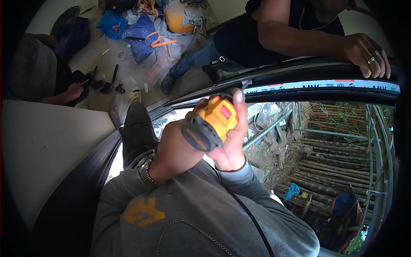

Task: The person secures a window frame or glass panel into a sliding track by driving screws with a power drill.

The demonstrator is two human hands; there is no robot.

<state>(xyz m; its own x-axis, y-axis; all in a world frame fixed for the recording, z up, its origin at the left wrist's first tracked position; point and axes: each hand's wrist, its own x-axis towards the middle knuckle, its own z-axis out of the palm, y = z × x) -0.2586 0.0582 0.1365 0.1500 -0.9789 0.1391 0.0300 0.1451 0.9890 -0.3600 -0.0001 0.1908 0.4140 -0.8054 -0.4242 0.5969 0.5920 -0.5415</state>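
I see a pale concrete floor strewn with gear. Crumpled blue plastic bags lie with an orange strap across them. A yellow helmet sits beyond, and a small white tape ring and dark hand tools are scattered nearby.

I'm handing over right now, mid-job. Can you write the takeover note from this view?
Left hand: wrapped around the back of the yellow drill.
Right hand: grips the drill from the other side, thumb up.
Drill nose sits against the dark window frame; its tip is hidden.
A co-worker's hand rests on the frame.
Done or left: cannot tell from here.
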